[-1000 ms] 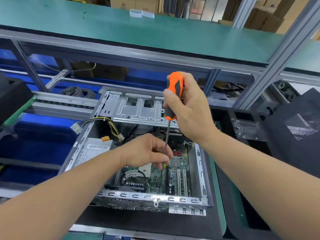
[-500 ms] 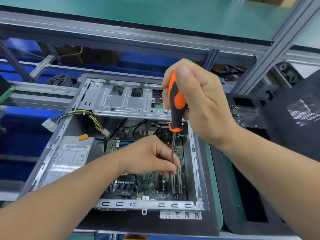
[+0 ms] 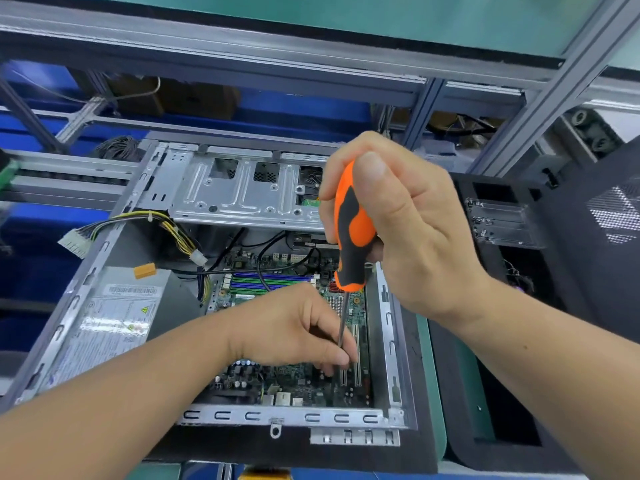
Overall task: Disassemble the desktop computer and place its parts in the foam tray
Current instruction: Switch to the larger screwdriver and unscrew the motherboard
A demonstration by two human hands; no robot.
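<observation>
Both hands work: right hand [image 3: 408, 233] grips the screwdriver [image 3: 351, 244], left hand [image 3: 294, 330] pinches its shaft; keep it upright over the motherboard [image 3: 294, 379] screw.

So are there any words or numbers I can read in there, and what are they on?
None can be read.
White label on the grey power supply box: print and barcode, too blurred.
Yellow triangle sign on that label: a warning mark, no words.
Green circuit board: any markings too small.
Orange and black screwdriver: no readable writing.
</observation>
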